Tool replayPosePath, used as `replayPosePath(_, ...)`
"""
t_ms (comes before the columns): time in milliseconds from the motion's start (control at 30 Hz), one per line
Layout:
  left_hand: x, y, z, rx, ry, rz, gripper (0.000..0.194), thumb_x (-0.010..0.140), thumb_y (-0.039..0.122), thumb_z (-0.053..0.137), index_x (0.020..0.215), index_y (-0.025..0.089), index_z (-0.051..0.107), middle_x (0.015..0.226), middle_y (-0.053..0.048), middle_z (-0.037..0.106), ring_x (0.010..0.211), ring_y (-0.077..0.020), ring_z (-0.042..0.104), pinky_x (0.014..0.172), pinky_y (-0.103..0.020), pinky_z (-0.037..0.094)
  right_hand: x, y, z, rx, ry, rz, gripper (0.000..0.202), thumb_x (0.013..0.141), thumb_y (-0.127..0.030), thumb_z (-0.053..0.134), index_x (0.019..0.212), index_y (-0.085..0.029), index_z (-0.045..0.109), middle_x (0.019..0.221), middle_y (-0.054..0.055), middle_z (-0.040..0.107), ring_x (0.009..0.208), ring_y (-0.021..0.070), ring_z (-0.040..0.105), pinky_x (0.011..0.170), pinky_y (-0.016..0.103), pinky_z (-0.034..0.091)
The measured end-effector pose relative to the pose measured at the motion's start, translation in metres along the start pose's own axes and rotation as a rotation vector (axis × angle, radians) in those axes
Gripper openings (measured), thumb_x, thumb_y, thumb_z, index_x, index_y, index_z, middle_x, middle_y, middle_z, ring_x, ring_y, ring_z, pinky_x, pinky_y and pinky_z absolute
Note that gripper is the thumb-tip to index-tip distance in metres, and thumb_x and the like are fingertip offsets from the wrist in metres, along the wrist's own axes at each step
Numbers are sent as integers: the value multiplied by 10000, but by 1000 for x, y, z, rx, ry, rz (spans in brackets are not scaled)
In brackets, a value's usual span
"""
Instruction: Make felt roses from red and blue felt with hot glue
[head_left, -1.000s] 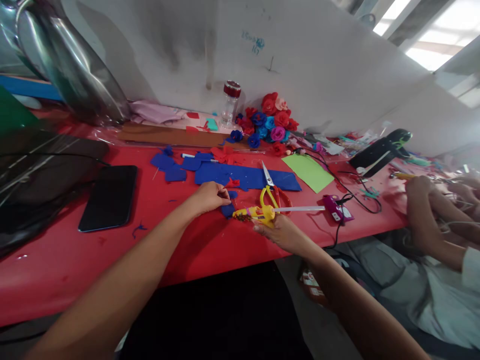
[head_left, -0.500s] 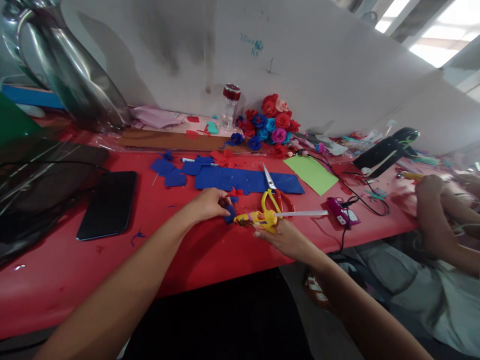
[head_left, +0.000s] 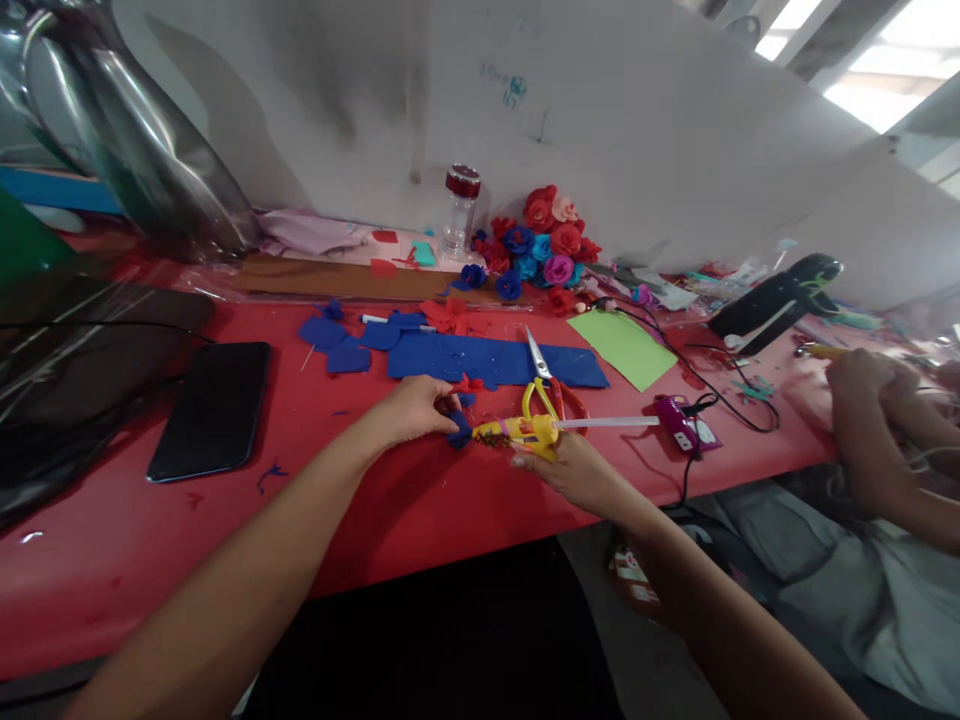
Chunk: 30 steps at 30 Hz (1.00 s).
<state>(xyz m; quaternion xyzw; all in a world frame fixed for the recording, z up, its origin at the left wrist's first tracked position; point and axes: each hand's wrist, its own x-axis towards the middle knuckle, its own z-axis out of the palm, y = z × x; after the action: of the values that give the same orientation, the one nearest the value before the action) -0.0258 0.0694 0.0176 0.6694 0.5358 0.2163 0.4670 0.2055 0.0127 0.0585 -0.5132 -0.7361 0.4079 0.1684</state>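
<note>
My left hand (head_left: pixel 421 408) pinches a small dark blue paper petal (head_left: pixel 460 432) just above the red tabletop. In my right hand (head_left: pixel 568 468) is a yellow glue gun (head_left: pixel 517 432), its tip pointing left at the petal, with a whitish glue stick (head_left: pixel 611 423) out of its back end. Whether the tip touches the petal I cannot tell. Behind my hands lies a long blue paper strip (head_left: pixel 457 357), with scissors (head_left: pixel 544 375) resting across it, blades apart. Loose blue petals (head_left: pixel 349 355) lie to the left of the strip.
A black phone (head_left: pixel 214 410) lies left. At the back stand a steel jug (head_left: pixel 161 140), a glass bottle (head_left: pixel 456 225) and a bunch of paper roses (head_left: pixel 555 240). Green paper (head_left: pixel 626 345) and a purple power socket (head_left: pixel 682 425) with cables lie right. Another person's hands (head_left: pixel 862 385) work at far right.
My right hand has shifted the glue gun slightly to the right. My left hand keeps its pinch on the petal, nearly unmoved.
</note>
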Motion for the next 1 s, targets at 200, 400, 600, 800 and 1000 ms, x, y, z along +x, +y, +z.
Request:
replayPosePath(200,2,-4,1,-24,0,9,153,531,205,701,680,204,671,667,6,679,676,-185,614,646,-277,429,-1,9,1,-18,57,7,246,829,-423,612,913,-201,677,893,57,712,841,220,648,799,348,517)
replayPosePath(400,5,-11,2,-85,-3,12,140,531,206,698,668,213,668,675,6,684,685,-186,614,646,-279,437,-6,19,0,-94,67,-26,257,869,-423,592,1011,-233,693,1038,69,735,973,248,675,861,366,524)
replayPosePath(600,-2,3,-6,-149,77,-19,60,582,225,661,641,216,661,687,12,694,743,-194,625,756,-317,455,1,45,-46,-354,337,65,246,879,-424,538,926,-211,652,912,90,700,849,271,656,792,404,518)
replayPosePath(800,-9,11,-16,-274,161,-31,161,681,318,617,753,208,710,739,-24,725,745,-196,633,784,-335,476,28,91,-101,-707,475,149,307,838,-163,486,1139,-131,536,1110,179,595,1019,280,586,887,380,465)
replayPosePath(1000,-5,7,-18,-357,263,-30,205,664,339,665,820,208,677,770,-36,720,755,-199,640,732,-331,496,43,102,-115,-747,400,281,377,749,-66,527,1120,-91,589,1106,177,612,986,245,611,861,329,467)
